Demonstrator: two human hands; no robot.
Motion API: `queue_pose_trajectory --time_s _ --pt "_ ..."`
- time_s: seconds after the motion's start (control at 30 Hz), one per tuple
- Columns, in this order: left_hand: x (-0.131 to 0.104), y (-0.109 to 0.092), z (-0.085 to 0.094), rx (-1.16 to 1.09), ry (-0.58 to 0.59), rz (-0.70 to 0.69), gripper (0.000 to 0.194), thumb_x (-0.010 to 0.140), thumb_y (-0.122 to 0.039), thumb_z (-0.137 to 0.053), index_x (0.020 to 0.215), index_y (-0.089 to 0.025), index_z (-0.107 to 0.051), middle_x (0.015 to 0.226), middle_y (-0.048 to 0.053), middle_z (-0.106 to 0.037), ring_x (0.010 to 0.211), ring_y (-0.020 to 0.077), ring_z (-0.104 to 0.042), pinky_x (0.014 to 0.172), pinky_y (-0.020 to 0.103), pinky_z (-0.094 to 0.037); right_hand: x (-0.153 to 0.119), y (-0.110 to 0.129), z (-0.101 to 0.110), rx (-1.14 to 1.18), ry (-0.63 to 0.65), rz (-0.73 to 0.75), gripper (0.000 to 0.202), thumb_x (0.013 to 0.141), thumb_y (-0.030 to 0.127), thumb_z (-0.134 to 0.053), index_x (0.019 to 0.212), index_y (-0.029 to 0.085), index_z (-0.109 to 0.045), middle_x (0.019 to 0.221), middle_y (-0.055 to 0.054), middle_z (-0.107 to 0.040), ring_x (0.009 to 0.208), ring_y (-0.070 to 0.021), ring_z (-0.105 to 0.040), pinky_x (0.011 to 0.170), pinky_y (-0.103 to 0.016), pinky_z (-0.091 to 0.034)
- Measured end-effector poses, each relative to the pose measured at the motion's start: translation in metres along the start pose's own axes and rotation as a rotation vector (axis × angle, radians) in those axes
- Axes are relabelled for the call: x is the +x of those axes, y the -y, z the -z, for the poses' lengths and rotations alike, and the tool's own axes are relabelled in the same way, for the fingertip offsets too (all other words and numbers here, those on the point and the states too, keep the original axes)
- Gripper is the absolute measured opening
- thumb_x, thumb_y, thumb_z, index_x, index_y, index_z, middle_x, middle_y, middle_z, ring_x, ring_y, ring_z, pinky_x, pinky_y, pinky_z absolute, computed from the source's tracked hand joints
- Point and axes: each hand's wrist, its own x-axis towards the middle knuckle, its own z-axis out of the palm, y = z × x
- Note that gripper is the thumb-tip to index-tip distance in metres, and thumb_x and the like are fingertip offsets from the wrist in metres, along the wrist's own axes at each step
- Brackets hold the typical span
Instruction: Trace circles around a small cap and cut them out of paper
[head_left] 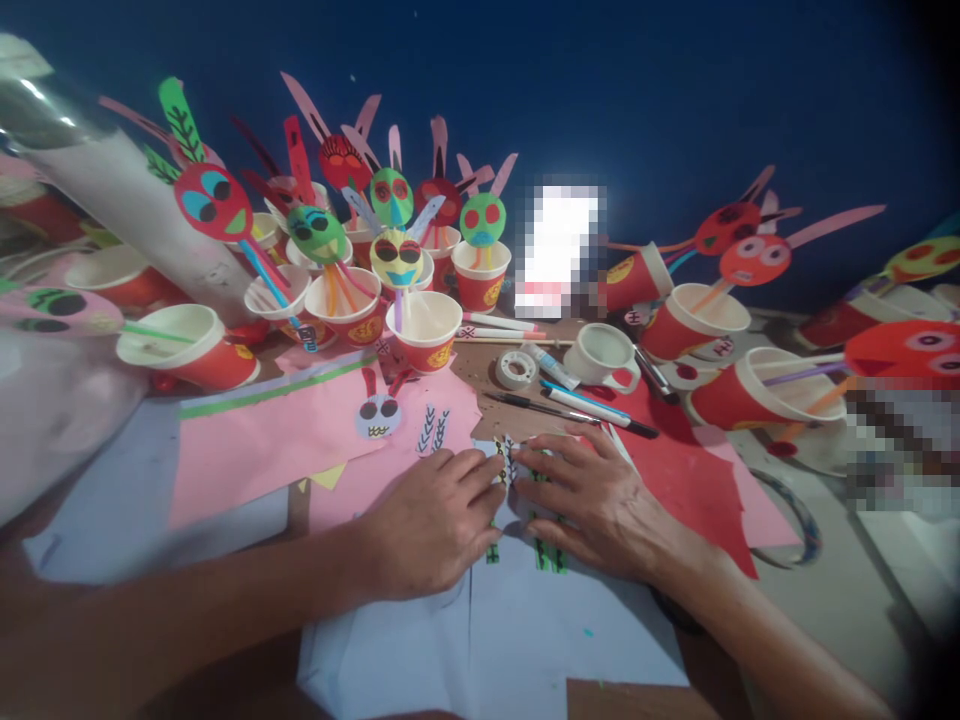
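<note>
My left hand [442,520] lies over the pale paper sheet [577,635], palm down, its fingertips on narrow patterned paper strips. Facing it from the other side, my right hand [589,500] rests with fingers stretched over green paper strips [550,557] with black markings. A pale strip with a dark leaf pattern [511,462] shows between the two hands. Another green piece [492,552] pokes out below my left fingers. Both hands partly hide the strips. Beyond my left hand, a small pale paper face [380,415] with red ears lies on pink paper [262,450].
Red paper cups [427,335] with paper faces on straws line the back and right. Near the middle are a tape roll [517,370], a white mug [604,355], a black pen [544,406] and a blue marker [600,408]. Red paper [690,470] lies at right.
</note>
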Motion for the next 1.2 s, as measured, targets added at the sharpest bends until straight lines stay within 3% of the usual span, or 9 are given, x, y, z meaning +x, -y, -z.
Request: queue_pose_trajectory --time_s 1.2 --pt "0.0003 -0.0022 -0.0001 0.001 0.048 0.038 0.036 0.092 -0.037 -0.038 0.113 -0.012 -0.052 0.127 0.014 -0.048 0.109 0.0291 -0.043 0.085 0.042 -0.040 0.0007 0.0014 0.0024 0.015 0.007 -0.003 0.027 0.089 0.042 -0.049 0.101 0.023 -0.064 0.122 -0.006 -0.062 0.116 -0.0271 -0.050 0.099 -0.050 -0.027"
